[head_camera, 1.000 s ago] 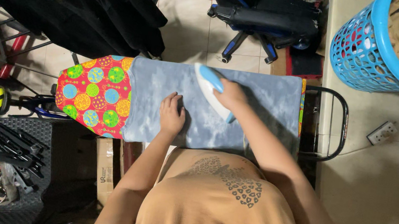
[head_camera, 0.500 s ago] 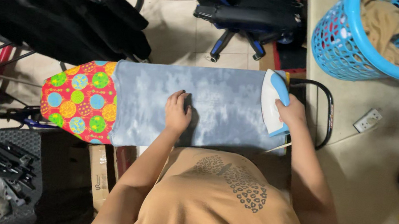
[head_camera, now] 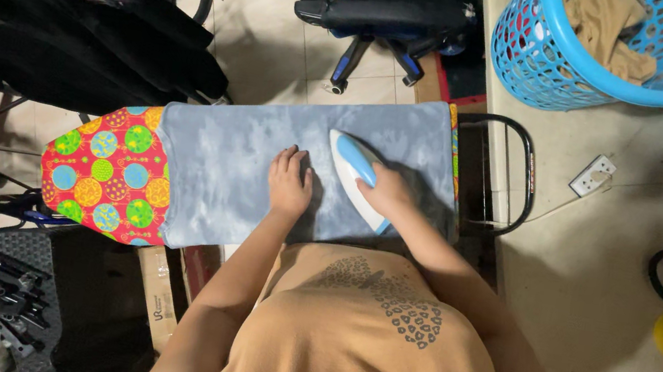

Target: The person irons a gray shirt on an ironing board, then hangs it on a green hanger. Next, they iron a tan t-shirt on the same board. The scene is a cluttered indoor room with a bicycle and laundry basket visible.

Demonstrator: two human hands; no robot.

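Nearest the camera, a tan shirt is seen from above. The left hand is laid flat, fingers extended and gripping nothing, on the grey cloth near the board's near edge. Just beside it, the right hand is closed around the handle of the iron, which is pressed on the cloth near the middle of the board, its tip turned toward the far edge. The cloth is spread over the board's wide end; the patterned red cover is left bare at the narrow end. Beyond the far edge, a chair, black garments and a blue basket are shown.
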